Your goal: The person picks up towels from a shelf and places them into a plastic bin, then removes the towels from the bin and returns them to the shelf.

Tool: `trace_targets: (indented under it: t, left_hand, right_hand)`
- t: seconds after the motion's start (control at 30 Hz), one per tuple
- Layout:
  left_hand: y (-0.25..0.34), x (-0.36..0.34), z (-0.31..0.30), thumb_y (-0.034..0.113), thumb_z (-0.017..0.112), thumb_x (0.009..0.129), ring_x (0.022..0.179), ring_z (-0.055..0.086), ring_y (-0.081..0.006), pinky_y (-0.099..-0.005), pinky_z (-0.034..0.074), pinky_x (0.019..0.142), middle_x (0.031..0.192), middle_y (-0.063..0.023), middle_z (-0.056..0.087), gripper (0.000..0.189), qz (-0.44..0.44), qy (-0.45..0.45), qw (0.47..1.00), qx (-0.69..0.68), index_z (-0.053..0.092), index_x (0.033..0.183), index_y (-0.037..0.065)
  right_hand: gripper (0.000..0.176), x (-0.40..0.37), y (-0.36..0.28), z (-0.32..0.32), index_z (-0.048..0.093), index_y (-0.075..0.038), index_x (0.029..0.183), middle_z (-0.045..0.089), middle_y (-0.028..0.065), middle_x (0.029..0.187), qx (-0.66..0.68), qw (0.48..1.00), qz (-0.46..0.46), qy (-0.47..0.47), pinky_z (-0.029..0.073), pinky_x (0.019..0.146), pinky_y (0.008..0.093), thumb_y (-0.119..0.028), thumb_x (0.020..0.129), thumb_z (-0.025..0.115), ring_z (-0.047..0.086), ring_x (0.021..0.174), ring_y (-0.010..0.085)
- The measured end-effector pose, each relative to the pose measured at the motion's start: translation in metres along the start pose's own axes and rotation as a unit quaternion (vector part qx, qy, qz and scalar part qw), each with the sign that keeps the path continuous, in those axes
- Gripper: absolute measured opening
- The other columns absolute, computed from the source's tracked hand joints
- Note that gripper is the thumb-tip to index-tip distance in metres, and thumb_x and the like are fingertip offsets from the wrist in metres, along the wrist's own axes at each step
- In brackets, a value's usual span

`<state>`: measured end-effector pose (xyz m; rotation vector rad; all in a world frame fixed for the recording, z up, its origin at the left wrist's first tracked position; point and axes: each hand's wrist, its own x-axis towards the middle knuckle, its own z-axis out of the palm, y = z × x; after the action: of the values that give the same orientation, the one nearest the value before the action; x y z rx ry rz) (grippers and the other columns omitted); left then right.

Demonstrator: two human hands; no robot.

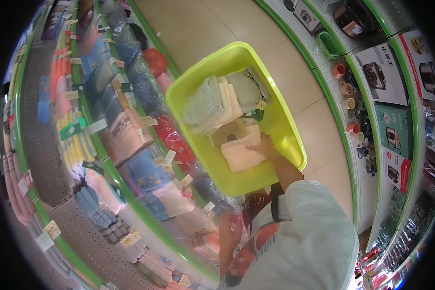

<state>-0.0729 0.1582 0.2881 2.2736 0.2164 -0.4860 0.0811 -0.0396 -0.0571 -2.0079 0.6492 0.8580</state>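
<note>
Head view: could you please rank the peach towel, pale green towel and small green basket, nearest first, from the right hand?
1. peach towel, under the right hand.
2. pale green towel, bin far end.
3. small green basket, right shelf.

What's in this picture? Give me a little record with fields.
place: shop aisle, towel shelves on the left
basin: yellow-green, holds folded towels
right hand: on pale folded towel in the basin, grip unclear
left hand: beside wrapped towels at the shelf, grip unclear
right side: boxed appliances, cups
</note>
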Motion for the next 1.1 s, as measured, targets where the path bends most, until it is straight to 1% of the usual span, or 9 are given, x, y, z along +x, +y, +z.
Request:
trace_targets:
  t: [0.17, 0.27, 0.33, 0.4, 0.47, 0.57, 0.77, 0.97, 1.1]
  left_hand:
    - [-0.023, 0.013, -0.002, 0.005, 0.06, 0.086, 0.084, 0.062, -0.0208, -0.031, 0.05, 0.076, 0.107, -0.013, 0.057, 0.034, -0.054, -0.002, 0.998, -0.015, 0.052, 0.118, 0.0]
    - [-0.028, 0.013, 0.001, 0.006, 0.067, 0.081, 0.087, 0.062, -0.0219, -0.0324, 0.05, 0.076, 0.104, -0.0125, 0.06, 0.035, -0.105, 0.045, 0.991, -0.064, 0.056, 0.114, 0.001]
    - [-0.049, 0.002, 0.013, 0.006, 0.062, 0.084, 0.086, 0.062, -0.0206, -0.0312, 0.05, 0.076, 0.11, -0.0137, 0.059, 0.034, -0.103, 0.043, 0.992, -0.06, 0.053, 0.117, 0.001]
    - [-0.057, -0.007, 0.023, 0.005, 0.058, 0.086, 0.087, 0.062, -0.0197, -0.0304, 0.05, 0.076, 0.112, -0.0142, 0.059, 0.034, -0.099, 0.046, 0.992, -0.068, 0.052, 0.119, 0.001]
    - [-0.053, -0.013, 0.03, 0.005, 0.058, 0.086, 0.087, 0.062, -0.019, -0.03, 0.05, 0.076, 0.111, -0.0141, 0.06, 0.034, -0.091, 0.051, 0.991, -0.089, 0.053, 0.12, 0.002]
    - [-0.044, -0.014, 0.033, 0.008, 0.062, 0.085, 0.086, 0.061, -0.0175, -0.0295, 0.05, 0.074, 0.107, -0.0102, 0.06, 0.033, -0.134, 0.042, 0.98, -0.144, 0.054, 0.117, 0.005]
    - [-0.045, -0.023, 0.036, 0.007, 0.056, 0.089, 0.087, 0.062, -0.0173, -0.0294, 0.05, 0.076, 0.103, -0.0113, 0.065, 0.032, -0.153, 0.053, 0.975, -0.148, 0.053, 0.12, 0.003]
    - [-0.054, -0.027, 0.041, 0.012, 0.058, 0.091, 0.086, 0.062, -0.016, -0.029, 0.05, 0.076, 0.1, -0.0097, 0.065, 0.031, -0.134, 0.063, 0.981, -0.122, 0.053, 0.12, 0.002]
    - [-0.067, -0.009, 0.039, 0.014, 0.058, 0.091, 0.086, 0.062, -0.0158, -0.0292, 0.05, 0.077, 0.097, -0.0083, 0.064, 0.03, -0.133, 0.095, 0.98, -0.117, 0.054, 0.119, 0.003]
  right_hand:
    - [0.135, 0.017, -0.001, -0.017, 0.021, 0.003, 0.143, 0.034, 0.0272, 0.141, -0.013, 0.998, -0.007, -0.063, 0.033, 0.108, 0.0436, -0.061, 0.044, 0.085, 0.034, 0.132, 0.0399]
    - [0.133, 0.043, 0.014, -0.005, 0.022, 0.004, 0.143, 0.038, 0.0263, 0.14, 0.033, 0.994, -0.043, -0.091, 0.037, 0.106, 0.0396, -0.058, 0.045, 0.087, 0.04, 0.13, 0.0351]
    - [0.123, 0.055, 0.021, 0.009, 0.027, 0.005, 0.141, 0.044, 0.0233, 0.137, 0.097, 0.983, -0.05, -0.149, 0.041, 0.101, 0.0371, -0.053, 0.051, 0.087, 0.048, 0.123, 0.0314]
    - [0.111, 0.052, 0.013, 0.007, 0.031, 0.005, 0.139, 0.049, 0.0204, 0.133, 0.197, 0.951, -0.04, -0.233, 0.045, 0.097, 0.0352, -0.047, 0.057, 0.086, 0.054, 0.117, 0.0282]
    - [0.097, 0.023, -0.01, -0.012, 0.036, 0.004, 0.137, 0.053, 0.0175, 0.129, 0.329, 0.881, -0.01, -0.339, 0.049, 0.092, 0.0339, -0.04, 0.065, 0.085, 0.058, 0.111, 0.0254]
    - [0.08, 0.005, -0.023, -0.013, 0.042, 0.003, 0.133, 0.059, 0.0145, 0.121, 0.346, 0.887, -0.034, -0.305, 0.051, 0.087, 0.0331, -0.03, 0.071, 0.082, 0.062, 0.103, 0.023]
    - [0.079, -0.002, -0.022, -0.002, 0.042, 0.003, 0.132, 0.059, 0.016, 0.119, 0.399, 0.88, -0.023, -0.258, 0.052, 0.086, 0.0355, -0.023, 0.07, 0.083, 0.061, 0.106, 0.0242]
    - [0.073, 0.023, 0.001, 0.023, 0.045, 0.006, 0.128, 0.06, 0.0184, 0.116, 0.353, 0.895, 0.051, -0.267, 0.055, 0.082, 0.0385, -0.025, 0.073, 0.081, 0.064, 0.1, 0.0258]
    - [0.065, -0.047, -0.051, -0.037, 0.048, 0.002, 0.128, 0.061, 0.0175, 0.118, 0.386, 0.856, 0.131, -0.318, 0.055, 0.084, 0.0408, -0.029, 0.078, 0.076, 0.064, 0.103, 0.0255]
